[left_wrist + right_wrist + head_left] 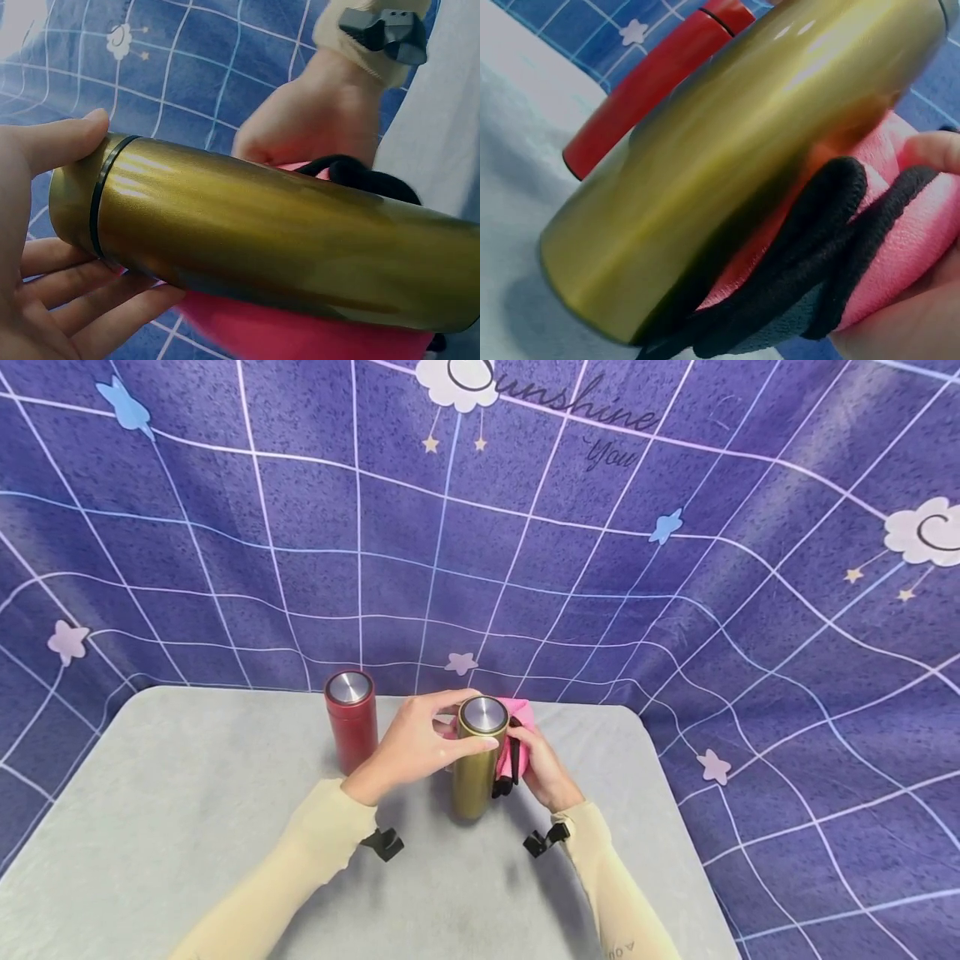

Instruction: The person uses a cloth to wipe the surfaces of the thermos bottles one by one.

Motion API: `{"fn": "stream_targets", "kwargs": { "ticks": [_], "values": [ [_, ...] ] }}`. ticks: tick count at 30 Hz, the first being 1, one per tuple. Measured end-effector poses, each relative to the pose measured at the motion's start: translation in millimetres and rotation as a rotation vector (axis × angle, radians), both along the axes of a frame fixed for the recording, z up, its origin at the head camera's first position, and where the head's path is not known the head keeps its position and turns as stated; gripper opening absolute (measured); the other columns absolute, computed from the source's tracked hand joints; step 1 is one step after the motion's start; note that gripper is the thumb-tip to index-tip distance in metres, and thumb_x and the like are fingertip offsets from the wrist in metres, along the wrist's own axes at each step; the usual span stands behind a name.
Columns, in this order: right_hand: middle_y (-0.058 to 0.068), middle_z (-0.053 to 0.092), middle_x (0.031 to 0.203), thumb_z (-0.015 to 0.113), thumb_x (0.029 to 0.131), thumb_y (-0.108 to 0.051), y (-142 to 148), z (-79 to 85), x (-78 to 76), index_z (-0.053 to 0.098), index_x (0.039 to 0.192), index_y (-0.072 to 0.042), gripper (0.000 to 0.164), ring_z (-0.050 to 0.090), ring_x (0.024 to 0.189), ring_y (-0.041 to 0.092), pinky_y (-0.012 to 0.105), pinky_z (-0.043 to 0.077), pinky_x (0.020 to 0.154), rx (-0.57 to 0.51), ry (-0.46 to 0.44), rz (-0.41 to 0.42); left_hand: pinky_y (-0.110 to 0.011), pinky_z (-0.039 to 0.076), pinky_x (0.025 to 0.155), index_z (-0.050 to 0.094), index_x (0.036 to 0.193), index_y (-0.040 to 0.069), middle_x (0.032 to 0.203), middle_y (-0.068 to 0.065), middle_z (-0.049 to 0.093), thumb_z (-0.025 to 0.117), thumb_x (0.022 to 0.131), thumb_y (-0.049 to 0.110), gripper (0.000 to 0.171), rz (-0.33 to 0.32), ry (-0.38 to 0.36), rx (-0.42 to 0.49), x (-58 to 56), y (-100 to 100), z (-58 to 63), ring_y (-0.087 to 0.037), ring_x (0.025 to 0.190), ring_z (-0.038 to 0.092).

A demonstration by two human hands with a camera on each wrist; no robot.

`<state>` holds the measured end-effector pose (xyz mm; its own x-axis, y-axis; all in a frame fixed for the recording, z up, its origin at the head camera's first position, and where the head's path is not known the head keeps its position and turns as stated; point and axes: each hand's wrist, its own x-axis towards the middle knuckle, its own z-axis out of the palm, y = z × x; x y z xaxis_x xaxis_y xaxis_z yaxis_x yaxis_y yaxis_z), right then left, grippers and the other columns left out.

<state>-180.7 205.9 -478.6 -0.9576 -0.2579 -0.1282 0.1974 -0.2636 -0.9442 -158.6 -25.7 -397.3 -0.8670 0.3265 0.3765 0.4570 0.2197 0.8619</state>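
A gold thermos flask [474, 781] with a steel-topped lid stands roughly upright, slightly tilted, near the table's far side. My left hand [415, 737] grips its upper end, thumb on the near side and fingers around behind, as the left wrist view shows. At the flask's right side my right hand [546, 768] holds a bunched pink cloth [900, 247] with black edging. The cloth lies against the flask wall. Whether the flask's base touches the table I cannot tell. Part of the right fingers is hidden by cloth and flask.
A red thermos flask [351, 727] stands left of the gold one, just behind my left hand. The grey table [187, 810] ends at a purple curtain [300, 527] with a grid and star pattern. Black wrist cameras sit below both hands.
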Motion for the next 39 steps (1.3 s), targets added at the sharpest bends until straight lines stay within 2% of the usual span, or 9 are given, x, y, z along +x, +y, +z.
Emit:
{"fn": "stream_targets", "kwargs": {
  "ticks": [4, 6, 9, 17, 22, 26, 29, 33, 39],
  "values": [
    [-0.002, 0.072, 0.098, 0.053, 0.106, -0.016, 1.8, -8.0, 3.0, 0.062, 0.12, -0.011, 0.017, 0.07, 0.085, 0.011, 0.026, 0.058, 0.08, -0.053, -0.076, -0.083, -0.033, 0.066, 0.079, 0.076, 0.133, 0.017, 0.119, -0.001, 0.079, 0.099, 0.078, 0.027, 0.06, 0.012, -0.057, 0.045, -2.5, -4.4, 0.9, -0.017, 0.088, 0.081],
    [-0.004, 0.07, 0.107, 0.053, 0.106, -0.016, 2.7, -11.3, 4.4, 0.059, 0.122, -0.012, 0.017, 0.068, 0.095, 0.009, 0.025, 0.056, 0.088, -0.079, -0.099, -0.121, -0.032, 0.066, 0.079, 0.076, 0.133, 0.016, 0.119, -0.003, 0.079, 0.099, 0.079, 0.028, 0.06, 0.025, -0.064, 0.036, -3.5, -6.5, 1.2, -0.017, 0.088, 0.081],
    [-0.003, 0.065, 0.109, 0.054, 0.106, -0.017, 4.7, -16.2, 6.3, 0.057, 0.121, -0.012, 0.016, 0.065, 0.097, 0.01, 0.025, 0.054, 0.089, -0.097, -0.119, -0.163, -0.033, 0.066, 0.079, 0.075, 0.134, 0.015, 0.121, -0.004, 0.078, 0.098, 0.078, 0.031, 0.062, 0.054, -0.07, 0.005, -4.4, -9.4, 1.7, -0.017, 0.087, 0.081],
    [-0.002, 0.054, 0.124, 0.052, 0.108, -0.019, 10.7, -21.3, 15.8, 0.049, 0.136, -0.011, 0.03, 0.058, 0.109, 0.01, 0.025, 0.05, 0.098, -0.139, -0.119, -0.188, -0.036, 0.065, 0.08, 0.075, 0.135, 0.013, 0.124, -0.006, 0.078, 0.097, 0.078, 0.037, 0.066, 0.104, -0.109, -0.042, -7.7, -12.4, -0.7, -0.02, 0.092, 0.081],
    [-0.001, 0.056, 0.12, 0.052, 0.108, -0.02, 12.7, -21.8, 22.3, 0.05, 0.13, -0.011, 0.023, 0.06, 0.106, 0.012, 0.027, 0.052, 0.095, -0.144, -0.135, -0.22, -0.042, 0.064, 0.084, 0.077, 0.133, 0.015, 0.123, -0.002, 0.078, 0.097, 0.077, 0.041, 0.065, 0.128, -0.098, -0.075, -11.2, -12.9, -4.8, -0.017, 0.101, 0.079],
    [-0.001, 0.055, 0.124, 0.052, 0.108, -0.02, 13.2, -21.0, 27.4, 0.048, 0.132, -0.012, 0.026, 0.059, 0.11, 0.012, 0.026, 0.051, 0.099, -0.157, -0.137, -0.225, -0.045, 0.061, 0.088, 0.076, 0.134, 0.013, 0.123, -0.002, 0.078, 0.096, 0.078, 0.044, 0.067, 0.151, -0.107, -0.103, -14.0, -13.3, -6.6, -0.016, 0.102, 0.078],
    [-0.001, 0.055, 0.125, 0.053, 0.108, -0.02, 13.5, -19.9, 33.0, 0.05, 0.131, -0.011, 0.025, 0.058, 0.112, 0.012, 0.025, 0.05, 0.1, -0.154, -0.122, -0.23, -0.046, 0.06, 0.091, 0.076, 0.134, 0.011, 0.12, -0.003, 0.079, 0.095, 0.078, 0.045, 0.068, 0.162, -0.108, -0.121, -16.6, -13.0, -7.4, -0.017, 0.099, 0.079],
    [-0.001, 0.063, 0.12, 0.053, 0.108, -0.018, 13.0, -16.1, 43.8, 0.061, 0.122, -0.011, 0.017, 0.062, 0.11, 0.012, 0.026, 0.052, 0.099, -0.136, -0.081, -0.267, -0.045, 0.06, 0.091, 0.078, 0.131, 0.012, 0.116, -0.002, 0.08, 0.094, 0.079, 0.049, 0.065, 0.161, -0.114, -0.15, -20.5, -13.1, -7.5, -0.017, 0.097, 0.079],
    [0.001, 0.07, 0.105, 0.055, 0.109, -0.018, 4.5, -3.3, 61.5, 0.068, 0.112, -0.009, 0.016, 0.068, 0.096, 0.014, 0.027, 0.058, 0.087, -0.072, 0.055, -0.383, -0.046, 0.059, 0.093, 0.075, 0.134, 0.014, 0.121, -0.006, 0.079, 0.091, 0.079, 0.056, 0.071, 0.176, -0.173, -0.216, -26.0, -14.3, -9.1, -0.022, 0.104, 0.077]
  ]
}}
